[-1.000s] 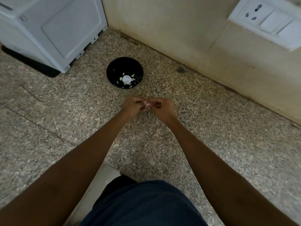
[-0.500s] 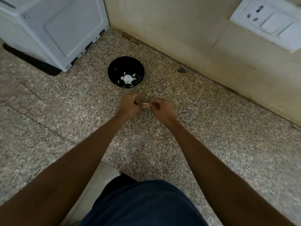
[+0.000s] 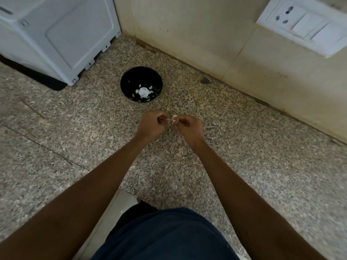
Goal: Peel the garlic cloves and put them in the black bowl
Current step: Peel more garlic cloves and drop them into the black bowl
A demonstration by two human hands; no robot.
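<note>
**Garlic clove pinched between two hands above a speckled floor**

A small pale garlic clove (image 3: 174, 117) sits between the fingertips of both hands, held over the speckled stone floor (image 3: 244, 147) a little nearer the camera than the black bowl (image 3: 129, 77). The clove is so small and so covered by fingers that its long axis and which way its tip points cannot be made out; only a whitish sliver shows, with a thin pale wisp of skin (image 3: 169, 120) trailing toward the left hand.

The left hand (image 3: 153, 124) has its fingers curled, its grip pinching the loose skin at the clove's left side. The right hand (image 3: 188, 126) is likewise curled, its grip pinching the clove itself from the right. The fingertips of both hands are folded under and mostly hidden, so the exact contact is hard to see.

The black bowl stands upright on the floor beyond the hands, well apart from them. Inside lie a whitish garlic piece (image 3: 143, 91) near the middle and several small pale bits around it; whether these are cloves or skin is unclear.

Further out, a white appliance (image 3: 56, 34) stands at the upper left, cut off by the frame. A cream wall (image 3: 187, 30) runs behind, carrying a white switch and socket plate (image 3: 304, 25). Both forearms reach in from the bottom edge above dark blue clothing (image 3: 169, 235).
</note>
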